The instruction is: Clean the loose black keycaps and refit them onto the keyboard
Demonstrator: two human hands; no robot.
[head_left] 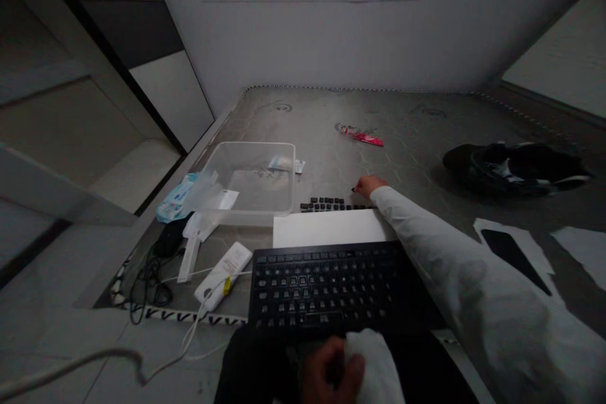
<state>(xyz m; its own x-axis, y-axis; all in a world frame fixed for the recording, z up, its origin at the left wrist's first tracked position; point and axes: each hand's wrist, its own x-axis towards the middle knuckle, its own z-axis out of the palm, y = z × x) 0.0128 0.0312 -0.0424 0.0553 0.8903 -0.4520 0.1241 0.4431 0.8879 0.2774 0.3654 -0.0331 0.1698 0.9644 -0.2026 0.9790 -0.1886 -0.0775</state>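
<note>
A black keyboard (326, 287) lies in front of me, many of its key positions showing bare sockets without caps. Beyond it, my right hand (372, 185) reaches out over the mat with fingers pinched on a small black keycap (353, 189). Several loose black keycaps (326, 203) sit in rows to the left of that hand, behind a white sheet or board (331, 228). Close to my body at the bottom edge, my left hand (329, 369) is curled, partly cut off and blurred. It touches and seems to grip a crumpled white cloth (374, 363).
Left of the keycaps stands a clear plastic box (250, 180), with a blue-white packet (177, 197) beside it. A white power strip (225, 274) and cables (151, 284) lie nearer. On the right are a black bag (516, 170) and a phone (514, 259); a red packet (362, 136) lies behind.
</note>
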